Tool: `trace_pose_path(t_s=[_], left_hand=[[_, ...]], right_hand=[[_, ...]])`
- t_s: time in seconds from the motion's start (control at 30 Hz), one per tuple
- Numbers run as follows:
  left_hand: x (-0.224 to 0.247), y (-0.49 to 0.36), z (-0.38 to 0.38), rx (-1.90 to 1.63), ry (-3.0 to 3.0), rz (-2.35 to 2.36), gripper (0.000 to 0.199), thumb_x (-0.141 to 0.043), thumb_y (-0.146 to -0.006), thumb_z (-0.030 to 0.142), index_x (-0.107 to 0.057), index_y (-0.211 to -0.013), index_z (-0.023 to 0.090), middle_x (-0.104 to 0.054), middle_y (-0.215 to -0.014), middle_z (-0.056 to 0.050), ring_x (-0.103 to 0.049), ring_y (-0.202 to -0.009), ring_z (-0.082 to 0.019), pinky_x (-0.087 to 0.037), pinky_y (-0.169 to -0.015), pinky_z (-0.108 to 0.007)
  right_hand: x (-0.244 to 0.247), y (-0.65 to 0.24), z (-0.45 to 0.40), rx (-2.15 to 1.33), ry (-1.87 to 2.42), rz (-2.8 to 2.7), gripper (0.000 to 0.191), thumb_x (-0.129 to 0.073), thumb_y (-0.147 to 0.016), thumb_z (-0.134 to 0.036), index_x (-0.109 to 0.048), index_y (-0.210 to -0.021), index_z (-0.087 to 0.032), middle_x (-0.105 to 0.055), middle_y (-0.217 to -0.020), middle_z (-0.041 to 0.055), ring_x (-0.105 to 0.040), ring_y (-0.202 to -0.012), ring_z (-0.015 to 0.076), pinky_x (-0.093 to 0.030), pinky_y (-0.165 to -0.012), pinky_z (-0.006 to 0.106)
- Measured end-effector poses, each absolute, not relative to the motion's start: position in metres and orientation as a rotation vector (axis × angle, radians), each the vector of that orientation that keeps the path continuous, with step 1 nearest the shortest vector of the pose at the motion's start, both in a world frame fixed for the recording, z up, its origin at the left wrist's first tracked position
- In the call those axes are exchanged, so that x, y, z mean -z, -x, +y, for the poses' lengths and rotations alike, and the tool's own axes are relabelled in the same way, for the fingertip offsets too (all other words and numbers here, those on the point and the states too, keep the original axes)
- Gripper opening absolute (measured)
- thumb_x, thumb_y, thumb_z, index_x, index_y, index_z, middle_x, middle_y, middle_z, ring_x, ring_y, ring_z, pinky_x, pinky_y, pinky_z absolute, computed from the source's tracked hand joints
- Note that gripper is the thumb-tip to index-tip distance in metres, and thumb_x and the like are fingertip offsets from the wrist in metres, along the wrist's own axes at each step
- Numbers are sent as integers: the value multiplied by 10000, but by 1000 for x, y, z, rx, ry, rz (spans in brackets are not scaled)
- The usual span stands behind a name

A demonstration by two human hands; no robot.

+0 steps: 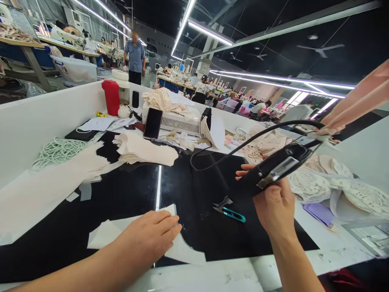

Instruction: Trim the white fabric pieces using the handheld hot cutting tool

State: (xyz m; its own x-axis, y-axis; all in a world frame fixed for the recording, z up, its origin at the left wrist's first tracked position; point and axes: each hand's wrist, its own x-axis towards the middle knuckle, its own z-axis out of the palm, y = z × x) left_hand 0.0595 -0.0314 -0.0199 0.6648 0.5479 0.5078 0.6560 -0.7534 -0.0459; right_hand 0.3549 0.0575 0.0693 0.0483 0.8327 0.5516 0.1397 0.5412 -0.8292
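My left hand (pixel 152 235) lies flat, fingers extended, on a cream fabric piece (pixel 185 250) near the front of the black mat (pixel 212 239). My right hand (pixel 275 205) is wrapped round a black corded handheld device (pixel 281 164) with a metal plate, held tilted above the mat; its cord loops to the left. Teal thread snips (pixel 232 213) rest on the mat between my hands. Behind my left hand sits a stack of cream fabric pieces (pixel 146 150).
Long cream fabric (pixel 51 194) and mint cord (pixel 57 152) lie left. A phone (pixel 152 123) leans on a white box (pixel 176 123) behind the mat. Lace cups (pixel 310 185) and a purple pad (pixel 319 213) are right. A person (pixel 134 56) stands beyond the partition.
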Motion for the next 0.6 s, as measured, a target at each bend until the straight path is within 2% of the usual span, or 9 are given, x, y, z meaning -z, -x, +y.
trace_pose_path(t_s=[0.07,0.13,0.27,0.4,0.6], left_hand=[[18,-62,-34,718,2650,-991,278,-446,-1096,211,-671,-1256,186,-738,-1279,-23,-670,-1164,-195,-485,-960,-340],[18,-64,-35,741,2624,-1016,270,-466,-1100,254,-667,-1267,186,-734,-1297,-23,-662,-1189,-195,-474,-967,-338],[21,-65,-33,748,2576,-1079,275,-524,-1090,340,-674,-1243,169,-738,-1285,-37,-663,-1162,-197,-461,-939,-331],[28,-67,-34,739,2544,-1125,281,-525,-1090,363,-693,-1197,165,-747,-1255,-45,-662,-1126,-193,-441,-925,-329],[35,-71,-37,754,2499,-1153,347,-425,-1126,371,-711,-1206,190,-750,-1257,-23,-639,-1166,-180,-410,-938,-336]], right_hand=[[-75,-337,64,-698,770,-1358,507,-742,-857,-606,-637,-1253,-308,-721,-958,49,-699,-730,236,-598,-677,414],[-77,-321,67,-764,682,-1312,496,-782,-838,-551,-633,-1245,-311,-694,-887,6,-657,-665,190,-572,-610,351],[-71,-290,68,-845,571,-1350,634,-876,-760,-466,-575,-1302,-332,-684,-927,-11,-647,-681,160,-581,-630,330],[-61,-258,63,-905,508,-1324,557,-817,-832,-402,-528,-1304,-339,-650,-876,-34,-616,-625,142,-561,-537,296],[-50,-226,66,-976,408,-1251,487,-788,-866,-380,-533,-1273,-297,-644,-818,-49,-611,-587,130,-544,-514,277]])
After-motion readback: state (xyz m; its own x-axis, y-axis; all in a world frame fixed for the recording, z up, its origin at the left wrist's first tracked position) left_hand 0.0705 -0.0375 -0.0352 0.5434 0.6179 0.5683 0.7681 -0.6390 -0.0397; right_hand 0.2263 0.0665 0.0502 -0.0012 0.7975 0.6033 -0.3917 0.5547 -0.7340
